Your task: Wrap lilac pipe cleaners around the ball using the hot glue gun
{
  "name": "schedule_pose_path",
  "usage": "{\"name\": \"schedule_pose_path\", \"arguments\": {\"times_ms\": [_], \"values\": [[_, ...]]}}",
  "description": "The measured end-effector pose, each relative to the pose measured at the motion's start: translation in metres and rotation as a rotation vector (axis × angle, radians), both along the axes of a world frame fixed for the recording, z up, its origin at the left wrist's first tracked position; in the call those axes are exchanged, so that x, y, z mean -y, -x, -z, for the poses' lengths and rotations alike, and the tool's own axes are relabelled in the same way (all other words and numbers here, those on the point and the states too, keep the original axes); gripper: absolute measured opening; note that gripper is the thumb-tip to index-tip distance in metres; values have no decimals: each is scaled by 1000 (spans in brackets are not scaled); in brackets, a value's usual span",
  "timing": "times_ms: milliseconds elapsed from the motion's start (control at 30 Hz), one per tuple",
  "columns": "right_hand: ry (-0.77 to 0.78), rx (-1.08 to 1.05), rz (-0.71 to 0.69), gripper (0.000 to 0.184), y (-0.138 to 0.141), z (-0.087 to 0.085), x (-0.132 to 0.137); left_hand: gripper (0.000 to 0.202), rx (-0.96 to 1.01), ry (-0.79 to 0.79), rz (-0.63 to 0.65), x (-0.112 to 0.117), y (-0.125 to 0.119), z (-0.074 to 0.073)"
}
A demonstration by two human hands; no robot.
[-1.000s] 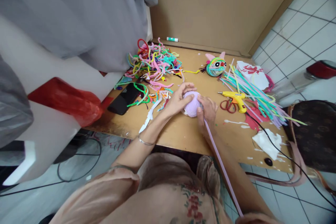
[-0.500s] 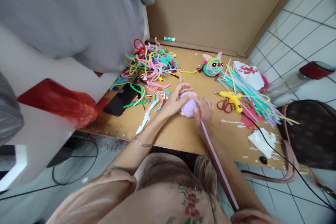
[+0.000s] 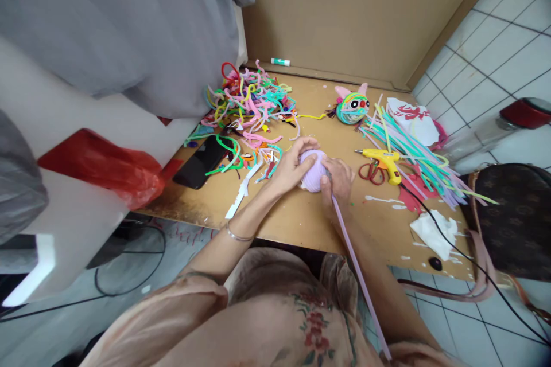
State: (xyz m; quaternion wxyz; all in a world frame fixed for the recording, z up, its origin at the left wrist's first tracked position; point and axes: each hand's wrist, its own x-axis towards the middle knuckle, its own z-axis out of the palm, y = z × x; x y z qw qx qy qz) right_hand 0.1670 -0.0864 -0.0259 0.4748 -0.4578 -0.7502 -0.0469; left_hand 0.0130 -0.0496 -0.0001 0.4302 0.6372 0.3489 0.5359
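Lilac ball [image 3: 314,172] sits gripped between the left hand [image 3: 293,167] and right hand [image 3: 339,182], the latter apparently also pinching a trailing strip [image 3: 354,258].

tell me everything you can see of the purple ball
The purple ball is roundish, covered in close rows of what looks like soft strand, with a paler patch at its lower left edge. The left hand and right hand hold it over the table, partly covering it; whether it touches the tabletop is unclear.
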Motion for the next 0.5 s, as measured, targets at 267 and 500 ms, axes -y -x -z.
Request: {"name": "schedule_pose_path", "arguments": {"times_ms": [267, 500], "values": [[-8, 28, -28, 36, -6, 8, -6, 29, -345, -147, -172, 16, -3, -10], [-3, 27, -29, 35, -7, 6, -8, 28, -389, -184, -195, 14, -1, -9]]}}
